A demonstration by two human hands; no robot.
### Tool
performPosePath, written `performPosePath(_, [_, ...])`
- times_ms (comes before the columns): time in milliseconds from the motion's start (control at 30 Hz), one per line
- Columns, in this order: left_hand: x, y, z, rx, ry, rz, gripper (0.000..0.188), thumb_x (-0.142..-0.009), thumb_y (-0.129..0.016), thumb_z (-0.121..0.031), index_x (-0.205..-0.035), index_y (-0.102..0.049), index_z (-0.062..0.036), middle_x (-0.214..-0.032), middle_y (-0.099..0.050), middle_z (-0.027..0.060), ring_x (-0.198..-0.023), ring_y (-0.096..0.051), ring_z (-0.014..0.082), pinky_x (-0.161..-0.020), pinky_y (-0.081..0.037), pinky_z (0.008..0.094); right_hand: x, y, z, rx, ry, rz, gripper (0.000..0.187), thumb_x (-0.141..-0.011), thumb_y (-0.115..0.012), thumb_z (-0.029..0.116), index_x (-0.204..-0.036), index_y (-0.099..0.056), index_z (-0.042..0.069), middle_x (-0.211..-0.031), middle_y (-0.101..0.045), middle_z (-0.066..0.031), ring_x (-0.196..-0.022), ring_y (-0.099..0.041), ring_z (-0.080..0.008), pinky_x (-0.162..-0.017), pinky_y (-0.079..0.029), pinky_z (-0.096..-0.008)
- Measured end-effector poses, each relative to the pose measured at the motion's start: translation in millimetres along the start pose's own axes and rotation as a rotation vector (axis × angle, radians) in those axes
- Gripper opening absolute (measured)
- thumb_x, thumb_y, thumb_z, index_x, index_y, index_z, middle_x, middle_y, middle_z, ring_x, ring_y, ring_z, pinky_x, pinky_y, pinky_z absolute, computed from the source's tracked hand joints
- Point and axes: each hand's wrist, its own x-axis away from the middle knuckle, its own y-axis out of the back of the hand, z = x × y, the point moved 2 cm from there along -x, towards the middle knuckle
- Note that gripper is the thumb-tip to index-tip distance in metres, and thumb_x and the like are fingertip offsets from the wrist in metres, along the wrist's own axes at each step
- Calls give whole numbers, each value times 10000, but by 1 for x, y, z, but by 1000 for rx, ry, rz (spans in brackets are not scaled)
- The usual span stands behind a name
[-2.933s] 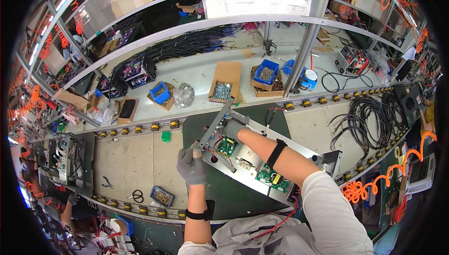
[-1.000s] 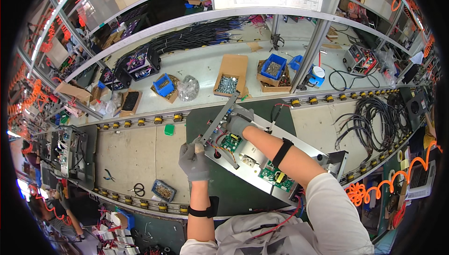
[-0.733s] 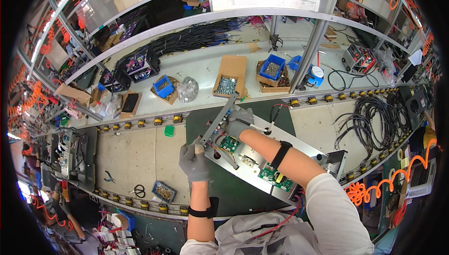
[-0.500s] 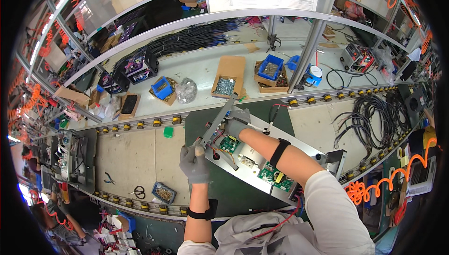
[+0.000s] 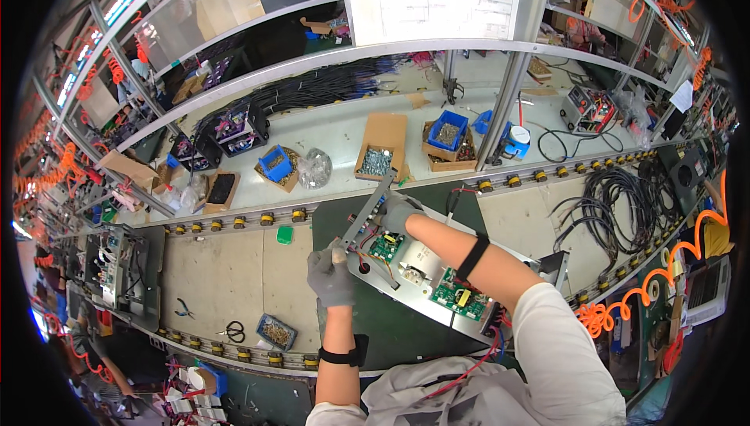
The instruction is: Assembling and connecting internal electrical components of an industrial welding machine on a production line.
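Note:
My left hand point(image 5: 331, 276), in a grey glove, is closed on the near end of a narrow grey metal panel point(image 5: 366, 211), thumb uppermost. My gloved right hand point(image 5: 397, 215) is behind the panel's far half; its fingertips are partly hidden, and it seems to grip the panel or the parts and wires on its back. The panel stands tilted along the left end of a flat metal chassis plate point(image 5: 414, 298). That plate bears a small green circuit board point(image 5: 386, 247), a white cylinder point(image 5: 419, 260) and a larger green circuit board point(image 5: 461, 295) under my right forearm.
A dark green board point(image 5: 367, 324) lies under the chassis, between roller rails point(image 5: 267, 219). Beyond are a carton of screws point(image 5: 376, 162) and blue parts bins point(image 5: 448, 130). Pliers point(image 5: 183, 308), scissors point(image 5: 233, 331) and a screw tray point(image 5: 276, 332) lie left; coiled black cables point(image 5: 625, 207) lie right.
The whole view has shifted, with the bench sitting a little lower in the picture. Both hands keep their places at the panel, whose tilt looks nearly the same.

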Motion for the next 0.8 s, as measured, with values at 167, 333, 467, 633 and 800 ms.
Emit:
performPosePath(167, [2, 0, -1, 48, 3, 28, 209, -815, -622, -90, -771, -616, 113, -707, -409, 55, -767, -581, 175, -847, -495, 333, 29, 8, 0, -83, 100, 6, 345, -858, -488, 345, -989, -674, 85, -965, -648, -182, -900, -622, -325, -845, -457, -392])
performPosePath(333, [2, 2, -1, -8, -12, 34, 169, -803, -605, -57, -828, -633, 108, -709, -414, 55, -742, -570, 164, -834, -502, 340, 52, -3, 1, 132, 247, 132, 410, -856, -478, 392, -1038, -655, 70, -990, -638, -195, -930, -604, -354, -855, -450, -398])
performPosePath(467, [3, 2, -2, -21, -45, 44, 170, -803, -602, -51, -881, -653, 92, -711, -417, 49, -709, -544, 148, -780, -497, 307, 45, -4, -8, -120, 81, -30, 327, -793, -608, 318, -1032, -674, 104, -1095, -620, -155, -989, -595, -308, -873, -457, -380])
performPosePath(633, [4, 2, 0, -27, 4, 28, 181, -803, -613, -61, -916, -668, 69, -725, -449, 50, -675, -504, 131, -656, -437, 264, 36, -20, -13, -459, -25, -159, 355, -727, -700, 279, -1011, -681, 68, -991, -654, -156, -897, -630, -280, -797, -485, -335])
performPosePath(800, [4, 3, 1, -115, 5, 39, 228, -815, -614, -103, -983, -675, 38, -745, -472, 49, -668, -480, 120, -606, -400, 253, 40, -35, -4, -907, -173, -340, 240, -789, -687, 116, -972, -665, -38, -817, -679, -103, -671, -623, -144, -617, -490, -272])
